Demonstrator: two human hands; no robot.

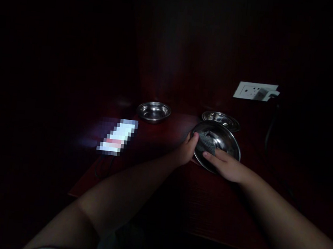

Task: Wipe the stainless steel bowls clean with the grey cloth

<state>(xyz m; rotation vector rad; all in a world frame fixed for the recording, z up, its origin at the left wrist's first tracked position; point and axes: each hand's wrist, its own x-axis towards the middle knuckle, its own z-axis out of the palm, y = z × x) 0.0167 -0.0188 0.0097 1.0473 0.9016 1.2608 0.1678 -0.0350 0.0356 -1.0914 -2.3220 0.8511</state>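
A steel bowl [222, 146] is held tilted just above the dark red worktop [205, 208], its left rim gripped by the left hand [188, 148], while a grey cloth [206, 142] is pressed inside it under the right hand [226, 166], whose fingers [210, 156] lie flat on the cloth; wiping of the inside appears to be the step in hand. A second bowl [154, 111] and a third [221, 118] are set behind, a lit phone [117, 136] at the left, a socket [256, 91] on the wall. For the next stroke, a firm rim grip and steady pressure would be needed, lest the bowl slip.
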